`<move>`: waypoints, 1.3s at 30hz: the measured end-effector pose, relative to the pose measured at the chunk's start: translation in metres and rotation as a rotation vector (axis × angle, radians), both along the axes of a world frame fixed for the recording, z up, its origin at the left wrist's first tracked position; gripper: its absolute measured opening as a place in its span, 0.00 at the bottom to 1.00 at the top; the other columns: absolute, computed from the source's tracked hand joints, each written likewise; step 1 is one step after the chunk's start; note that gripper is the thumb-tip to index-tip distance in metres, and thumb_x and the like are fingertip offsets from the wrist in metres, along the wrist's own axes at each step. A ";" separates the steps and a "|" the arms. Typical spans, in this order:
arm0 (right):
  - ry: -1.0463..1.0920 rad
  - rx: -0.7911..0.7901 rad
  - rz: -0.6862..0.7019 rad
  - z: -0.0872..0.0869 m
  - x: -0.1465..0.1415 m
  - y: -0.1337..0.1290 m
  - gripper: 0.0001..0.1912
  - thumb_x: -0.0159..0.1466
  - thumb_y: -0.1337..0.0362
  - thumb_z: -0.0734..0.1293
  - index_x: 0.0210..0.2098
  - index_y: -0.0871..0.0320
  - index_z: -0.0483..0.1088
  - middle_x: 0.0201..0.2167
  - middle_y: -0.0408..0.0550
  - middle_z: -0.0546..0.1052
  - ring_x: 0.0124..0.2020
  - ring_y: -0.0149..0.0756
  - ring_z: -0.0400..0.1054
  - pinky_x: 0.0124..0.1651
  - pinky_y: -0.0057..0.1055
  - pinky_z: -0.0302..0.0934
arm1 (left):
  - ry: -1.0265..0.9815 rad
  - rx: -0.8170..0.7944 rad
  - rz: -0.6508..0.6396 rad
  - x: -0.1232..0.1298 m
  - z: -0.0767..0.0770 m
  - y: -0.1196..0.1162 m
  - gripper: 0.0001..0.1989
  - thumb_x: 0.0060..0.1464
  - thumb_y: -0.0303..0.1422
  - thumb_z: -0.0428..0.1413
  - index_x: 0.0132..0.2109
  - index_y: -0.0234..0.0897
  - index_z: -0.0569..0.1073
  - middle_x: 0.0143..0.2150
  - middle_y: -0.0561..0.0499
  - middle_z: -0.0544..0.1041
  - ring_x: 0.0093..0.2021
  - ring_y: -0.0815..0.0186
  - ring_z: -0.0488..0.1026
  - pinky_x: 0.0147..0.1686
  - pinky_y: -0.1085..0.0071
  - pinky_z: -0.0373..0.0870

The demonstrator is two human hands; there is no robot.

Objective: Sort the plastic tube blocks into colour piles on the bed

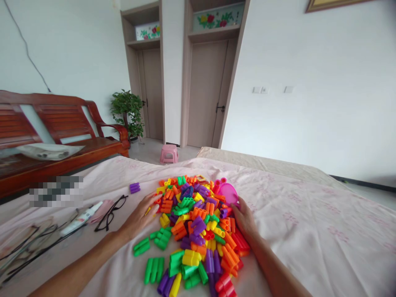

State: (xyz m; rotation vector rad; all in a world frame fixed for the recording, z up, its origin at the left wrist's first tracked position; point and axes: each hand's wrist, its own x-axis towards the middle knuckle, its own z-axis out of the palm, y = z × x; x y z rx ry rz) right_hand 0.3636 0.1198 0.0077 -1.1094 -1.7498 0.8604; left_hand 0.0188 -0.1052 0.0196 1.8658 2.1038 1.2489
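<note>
A heap of plastic toy building blocks point(198, 225) in orange, green, purple, yellow and red lies on a pale flowered cloth point(293, 243). Many are rows of joined, bullet-shaped tubes. My left hand point(144, 216) rests at the heap's left side, fingers apart, touching yellow and red blocks at the edge. On the right side my right hand point(246, 216) lies against the heap, its fingers partly hidden, beside a round pink plastic piece point(228, 193). Neither hand visibly grips a block. Green blocks point(154, 270) lie at the near left, and a purple block point(135, 188) sits apart.
Black-framed glasses point(110, 213), a white tube point(82, 218) and a bag with dark straps point(34, 243) lie on the cloth at left. Beyond stand a wooden bench point(62, 123), a potted plant point(126, 111) and a pink stool point(169, 153).
</note>
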 end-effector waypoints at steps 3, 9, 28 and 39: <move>-0.005 -0.003 0.001 0.003 0.000 -0.002 0.26 0.56 0.56 0.62 0.52 0.59 0.72 0.36 0.48 0.80 0.38 0.42 0.72 0.40 0.34 0.66 | -0.194 0.000 -0.030 -0.013 0.013 0.003 0.24 0.64 0.42 0.44 0.61 0.39 0.70 0.62 0.45 0.72 0.62 0.60 0.69 0.61 0.63 0.66; 0.004 -0.006 0.019 0.005 0.000 -0.005 0.25 0.57 0.55 0.61 0.51 0.59 0.72 0.35 0.47 0.80 0.37 0.42 0.72 0.41 0.34 0.66 | 0.319 -0.215 0.473 -0.079 0.012 0.034 0.25 0.55 0.29 0.49 0.59 0.31 0.71 0.60 0.39 0.73 0.61 0.55 0.68 0.63 0.60 0.61; 0.018 -0.036 0.030 0.002 0.001 -0.002 0.26 0.60 0.56 0.61 0.55 0.59 0.70 0.36 0.47 0.80 0.37 0.42 0.73 0.41 0.35 0.66 | 0.082 -0.124 0.330 -0.037 0.030 0.075 0.22 0.63 0.44 0.43 0.55 0.40 0.72 0.50 0.48 0.81 0.49 0.60 0.78 0.47 0.69 0.72; 0.014 -0.019 0.024 0.002 0.001 -0.001 0.26 0.59 0.56 0.61 0.54 0.58 0.70 0.37 0.47 0.80 0.38 0.41 0.73 0.41 0.34 0.66 | -0.214 -0.111 0.201 -0.033 0.010 0.090 0.34 0.61 0.49 0.42 0.63 0.27 0.65 0.67 0.34 0.65 0.68 0.53 0.61 0.66 0.56 0.54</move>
